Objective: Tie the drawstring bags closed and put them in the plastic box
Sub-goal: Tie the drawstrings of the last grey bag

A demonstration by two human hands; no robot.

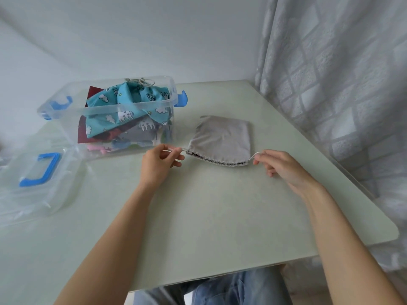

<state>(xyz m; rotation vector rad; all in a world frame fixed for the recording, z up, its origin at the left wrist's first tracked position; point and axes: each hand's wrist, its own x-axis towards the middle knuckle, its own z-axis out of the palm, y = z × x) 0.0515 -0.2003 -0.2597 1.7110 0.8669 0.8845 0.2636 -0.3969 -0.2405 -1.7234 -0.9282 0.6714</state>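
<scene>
Your left hand (159, 164) and right hand (278, 164) are each pinching a cord end of the grey bag (222, 140), which is lying on the surface (209, 216) between them; the box (110, 111) is sitting beyond your left hand.

The person is showing two bare forearms, with no sleeves reaching as far as the wrists behind either hand. The left hand (160, 161) and the right hand (279, 165) are wearing no rings, watch or gloves. Below the forearms, the legs are wearing faded light-blue jeans (231, 287) with visible seams.
</scene>
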